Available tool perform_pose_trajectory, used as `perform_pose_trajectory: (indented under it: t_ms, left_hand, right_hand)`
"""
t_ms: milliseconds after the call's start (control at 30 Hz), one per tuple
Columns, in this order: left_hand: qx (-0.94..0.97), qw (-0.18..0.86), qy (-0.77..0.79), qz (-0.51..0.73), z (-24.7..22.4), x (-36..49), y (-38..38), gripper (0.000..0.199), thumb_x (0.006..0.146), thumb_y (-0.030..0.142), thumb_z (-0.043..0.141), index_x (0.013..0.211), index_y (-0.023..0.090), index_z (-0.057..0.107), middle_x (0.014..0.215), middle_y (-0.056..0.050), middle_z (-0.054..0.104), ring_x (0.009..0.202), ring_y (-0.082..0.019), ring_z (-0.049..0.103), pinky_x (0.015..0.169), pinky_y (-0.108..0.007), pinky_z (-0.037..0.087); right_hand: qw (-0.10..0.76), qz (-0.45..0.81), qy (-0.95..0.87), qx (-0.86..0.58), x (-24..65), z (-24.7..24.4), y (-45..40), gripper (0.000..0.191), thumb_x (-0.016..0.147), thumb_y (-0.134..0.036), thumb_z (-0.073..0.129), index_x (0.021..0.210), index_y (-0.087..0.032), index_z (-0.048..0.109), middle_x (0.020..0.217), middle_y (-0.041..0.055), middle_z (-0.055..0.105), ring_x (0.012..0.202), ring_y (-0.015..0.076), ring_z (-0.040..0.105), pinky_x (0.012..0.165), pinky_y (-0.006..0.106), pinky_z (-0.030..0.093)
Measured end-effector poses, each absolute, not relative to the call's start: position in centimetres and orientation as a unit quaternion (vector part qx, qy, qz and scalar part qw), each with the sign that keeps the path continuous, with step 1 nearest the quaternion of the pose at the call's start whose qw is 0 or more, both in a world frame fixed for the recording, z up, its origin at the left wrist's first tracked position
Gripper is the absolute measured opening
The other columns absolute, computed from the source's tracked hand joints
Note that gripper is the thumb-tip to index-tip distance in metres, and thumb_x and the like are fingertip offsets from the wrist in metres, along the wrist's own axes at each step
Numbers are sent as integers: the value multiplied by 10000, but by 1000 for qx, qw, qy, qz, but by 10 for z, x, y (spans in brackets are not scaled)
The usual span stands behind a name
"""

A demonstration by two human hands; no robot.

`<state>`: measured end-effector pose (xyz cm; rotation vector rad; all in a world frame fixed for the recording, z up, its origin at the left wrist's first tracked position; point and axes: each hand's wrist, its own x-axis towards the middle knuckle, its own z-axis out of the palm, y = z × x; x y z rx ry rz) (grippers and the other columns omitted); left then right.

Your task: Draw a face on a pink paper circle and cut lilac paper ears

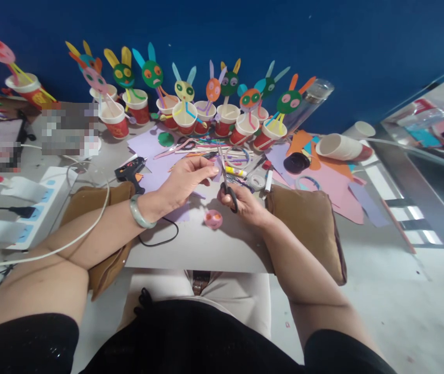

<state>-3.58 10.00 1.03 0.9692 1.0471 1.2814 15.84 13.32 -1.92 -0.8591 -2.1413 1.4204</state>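
My right hand is closed on black-handled scissors, whose blades point up and away from me. Just left of the blades, my left hand pinches a small purple piece of paper between thumb and fingers. Below and between both hands, a pink round face with orange eyes lies on the grey table. More purple paper lies under and beyond my left hand.
Red and white cups with colourful rabbit figures line the back. A black glue gun lies left of centre, a yellow glue stick beyond my hands. Brown cushions flank my forearms; a power strip and cables are at left.
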Motion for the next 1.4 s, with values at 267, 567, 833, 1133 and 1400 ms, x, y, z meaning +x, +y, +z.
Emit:
perform_pose_trajectory:
  t_ms: [267, 567, 833, 1133, 1400]
  left_hand:
    - [410, 580, 435, 554, 10, -36, 99, 226, 687, 316, 815, 684, 174, 639, 694, 23, 646, 627, -79, 546, 624, -231, 473]
    - [414, 576, 444, 547, 11, -37, 100, 240, 686, 324, 810, 682, 174, 622, 707, 23, 649, 624, -77, 543, 630, -238, 466]
    - [410, 578, 443, 550, 9, -37, 100, 253, 685, 334, 816, 679, 177, 618, 704, 24, 651, 626, -81, 548, 631, -241, 469]
    - [397, 573, 459, 551, 7, -38, 103, 223, 711, 292, 790, 691, 179, 599, 712, 26, 629, 687, -92, 576, 648, -237, 456]
    - [394, 573, 476, 538, 3, -41, 107, 170, 743, 240, 761, 697, 176, 611, 723, 26, 626, 678, -84, 561, 651, -239, 467]
  right_hand:
    - [187, 496, -792, -303, 167, -11, 140, 698, 821, -893, 529, 664, -217, 461, 630, -33, 429, 624, 126, 359, 599, 306, 282]
    - [184, 507, -788, -296, 165, -15, 141, 716, 814, -919, 504, 658, -224, 435, 635, -35, 392, 630, 128, 334, 601, 312, 261]
    - [185, 507, -787, -298, 166, -15, 139, 677, 858, -870, 504, 679, -218, 458, 633, -30, 436, 614, 122, 371, 598, 310, 294]
    - [307, 503, -716, -375, 161, -16, 139, 641, 848, -809, 586, 607, -221, 500, 612, -2, 525, 588, 129, 441, 604, 309, 359]
    - [419, 566, -596, -385, 160, -29, 145, 500, 776, -673, 785, 660, -205, 652, 676, 3, 612, 618, 126, 513, 620, 302, 398]
